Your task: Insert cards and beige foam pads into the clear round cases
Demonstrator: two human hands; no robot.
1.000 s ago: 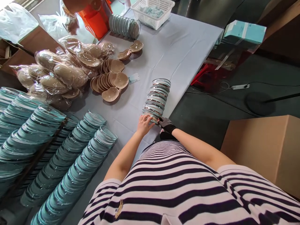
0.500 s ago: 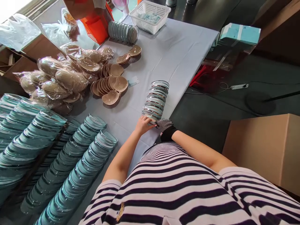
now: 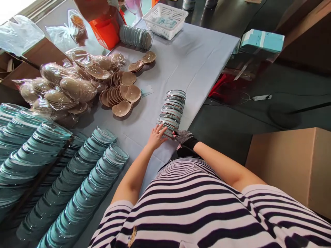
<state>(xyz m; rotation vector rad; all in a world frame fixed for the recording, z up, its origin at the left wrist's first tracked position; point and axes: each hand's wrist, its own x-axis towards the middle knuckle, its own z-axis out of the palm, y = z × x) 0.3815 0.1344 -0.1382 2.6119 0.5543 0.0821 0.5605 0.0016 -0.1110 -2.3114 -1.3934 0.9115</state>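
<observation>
A row of clear round cases (image 3: 172, 111) lies on its side near the right edge of the table with the pale cloth (image 3: 191, 58). My left hand (image 3: 156, 136), bare, has its fingers spread against the near end of that row. My right hand (image 3: 183, 136), in a dark mesh glove, presses the same end from the right. Loose tan cup-shaped pads (image 3: 121, 94) lie fanned out in the middle of the table.
Long rows of teal-backed clear cases (image 3: 85, 186) fill the near left. Bagged tan pads (image 3: 64, 86) sit at the left. A white basket (image 3: 165, 15), another row of cases (image 3: 136, 36) and an orange bag (image 3: 107, 29) are at the far end. A cardboard box (image 3: 292, 162) stands right.
My left hand's fingers have spread open against the end of the row of cases. The view has shifted slightly; the row has barely moved.
</observation>
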